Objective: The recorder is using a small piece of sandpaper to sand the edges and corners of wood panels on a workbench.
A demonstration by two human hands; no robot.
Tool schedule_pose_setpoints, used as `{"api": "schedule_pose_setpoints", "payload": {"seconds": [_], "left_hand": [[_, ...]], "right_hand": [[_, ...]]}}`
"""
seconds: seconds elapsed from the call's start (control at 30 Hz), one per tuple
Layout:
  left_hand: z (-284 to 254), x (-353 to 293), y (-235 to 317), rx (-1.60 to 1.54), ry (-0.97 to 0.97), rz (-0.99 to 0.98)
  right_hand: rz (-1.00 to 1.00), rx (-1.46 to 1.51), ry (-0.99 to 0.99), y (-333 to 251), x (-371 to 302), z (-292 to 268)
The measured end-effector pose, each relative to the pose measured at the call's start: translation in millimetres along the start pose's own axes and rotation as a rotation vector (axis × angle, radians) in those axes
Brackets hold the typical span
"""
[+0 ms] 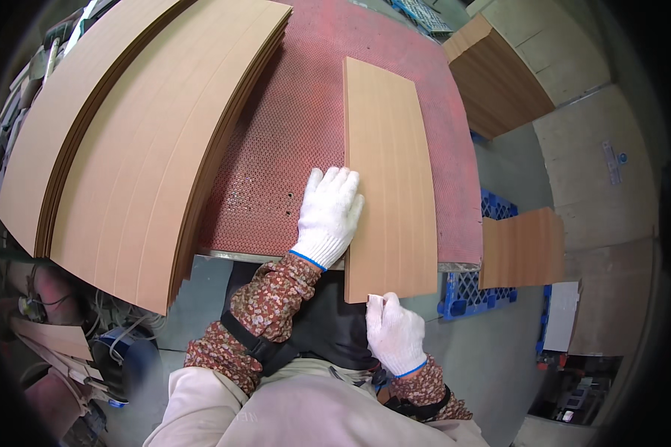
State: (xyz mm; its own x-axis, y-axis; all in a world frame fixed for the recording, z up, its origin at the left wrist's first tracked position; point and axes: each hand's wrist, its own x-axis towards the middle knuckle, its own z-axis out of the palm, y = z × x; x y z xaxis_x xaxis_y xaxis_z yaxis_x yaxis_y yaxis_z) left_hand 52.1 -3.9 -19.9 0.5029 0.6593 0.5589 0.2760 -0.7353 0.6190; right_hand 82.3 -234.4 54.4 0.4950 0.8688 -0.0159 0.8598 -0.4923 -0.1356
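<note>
A stack of long wood-grain boards [391,186] lies on the red table, its near end jutting past the table's front edge. Against the left long side rests my left hand [330,212], in a white knitted glove, fingers stretched out and nothing gripped. My right hand [397,334], gloved the same way, is at the near end, just below its edge. Its fingers are closed in a pinch, with a small pale bit showing at the fingertips; what that is stays too small to make out.
Large stacks of wider boards [138,156] fill the table's left side. The red textured tabletop [276,149] shows between them and the smaller stack. To the right, wood-grain stacks [522,249] stand by blue plastic pallets [462,298]. Cables and clutter [119,320] lie at lower left.
</note>
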Motion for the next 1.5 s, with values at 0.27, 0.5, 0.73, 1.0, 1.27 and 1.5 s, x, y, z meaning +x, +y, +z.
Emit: {"api": "schedule_pose_setpoints", "payload": {"seconds": [0.27,0.5,0.73,1.0,1.27,1.5], "left_hand": [[-3.3,-2.1,6.8,0.017,0.013,0.004],[-6.3,4.2,15.7,0.001,-0.039,-0.021],[-3.1,-6.5,20.4,-0.006,-0.003,-0.021],[-70.9,-48.3,53.1,-0.067,-0.095,-0.072],[-192.8,-106.9,96.8,-0.035,-0.222,-0.150],[-131.7,-78.7,61.8,-0.041,-0.238,-0.127]], "right_hand": [[-0.115,-0.067,-0.028,7.7,85.4,0.2],[-0.195,-0.160,0.066,27.1,208.5,11.9],[-0.073,-0.105,0.030,13.2,317.0,-5.8],[-0.038,-0.109,0.003,-22.2,352.1,-25.5],[-0.110,-0.075,-0.015,-102.7,335.1,-59.2],[-0.501,-0.562,-0.115,-27.1,474.9,-19.1]]}}
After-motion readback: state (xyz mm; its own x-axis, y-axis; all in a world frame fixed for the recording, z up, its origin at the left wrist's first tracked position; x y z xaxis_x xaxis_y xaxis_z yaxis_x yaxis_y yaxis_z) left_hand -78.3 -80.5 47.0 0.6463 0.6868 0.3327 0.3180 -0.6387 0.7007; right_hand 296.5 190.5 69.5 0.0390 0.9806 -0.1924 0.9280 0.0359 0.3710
